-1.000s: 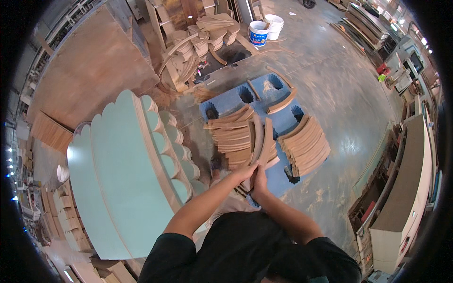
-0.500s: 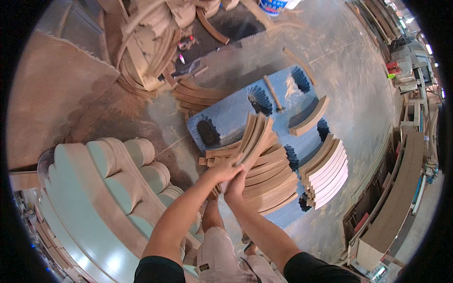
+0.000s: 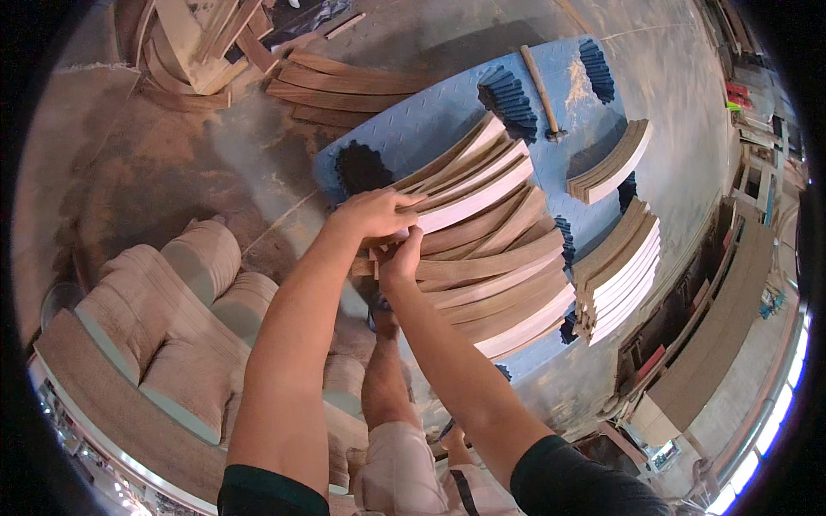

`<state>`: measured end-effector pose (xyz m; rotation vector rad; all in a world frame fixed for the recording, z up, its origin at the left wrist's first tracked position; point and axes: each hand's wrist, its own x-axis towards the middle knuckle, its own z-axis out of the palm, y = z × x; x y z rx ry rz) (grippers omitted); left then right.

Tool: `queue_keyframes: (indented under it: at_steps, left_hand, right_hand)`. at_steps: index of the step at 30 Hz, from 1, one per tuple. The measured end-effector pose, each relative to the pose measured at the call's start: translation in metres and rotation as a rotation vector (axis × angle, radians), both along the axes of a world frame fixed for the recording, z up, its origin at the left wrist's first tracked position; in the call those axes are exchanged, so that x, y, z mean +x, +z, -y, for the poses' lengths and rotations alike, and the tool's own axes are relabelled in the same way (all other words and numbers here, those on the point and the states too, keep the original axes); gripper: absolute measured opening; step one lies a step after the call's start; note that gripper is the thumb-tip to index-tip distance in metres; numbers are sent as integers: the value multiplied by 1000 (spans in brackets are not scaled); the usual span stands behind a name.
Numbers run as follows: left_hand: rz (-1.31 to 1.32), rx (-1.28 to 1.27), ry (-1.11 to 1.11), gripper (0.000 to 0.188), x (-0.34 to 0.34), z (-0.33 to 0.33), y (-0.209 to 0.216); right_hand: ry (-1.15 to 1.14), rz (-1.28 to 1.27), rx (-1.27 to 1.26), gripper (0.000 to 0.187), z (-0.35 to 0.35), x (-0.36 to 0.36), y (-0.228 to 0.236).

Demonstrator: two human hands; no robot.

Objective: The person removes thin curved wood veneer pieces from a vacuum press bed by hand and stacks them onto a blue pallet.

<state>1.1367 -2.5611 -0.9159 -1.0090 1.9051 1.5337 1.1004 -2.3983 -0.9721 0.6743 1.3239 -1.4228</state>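
A bundle of curved wooden strips (image 3: 473,199) lies across the near-left pile, its strips fanned a little apart at the far end. My left hand (image 3: 379,215) grips the bundle's near-left end from above, fingers over the top strips. Just below it, my right hand (image 3: 400,261) closes round the same end, thumb up; its other fingers are partly hidden. Under the bundle, more curved strips (image 3: 495,297) are stacked in layers on a blue ribbed plastic pallet (image 3: 422,142).
A hammer (image 3: 543,95) and a small curved wood bundle (image 3: 613,162) lie on the pallet. A pale-edged stack (image 3: 618,271) stands at its right. Large curved wooden panels (image 3: 194,344) are piled at left; brown curved strips (image 3: 344,84) lie on the floor beyond.
Both hands have brought the raised, upward-pointing bundle down onto the pile, where it now lies flatter. The view has shifted closer to the pallet.
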Motion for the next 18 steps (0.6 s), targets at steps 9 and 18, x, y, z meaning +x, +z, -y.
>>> queue_keyframes:
  at_steps: [9, 18]
  left_hand:
    - [-116, -300, -114, 43, -5, -53, -1]
    - [-66, -547, 137, 51, 49, -111, 88]
  right_hand:
    - [642, -207, 348, 46, -31, -56, 99]
    - [1186, -306, 449, 44, -316, -118, 234]
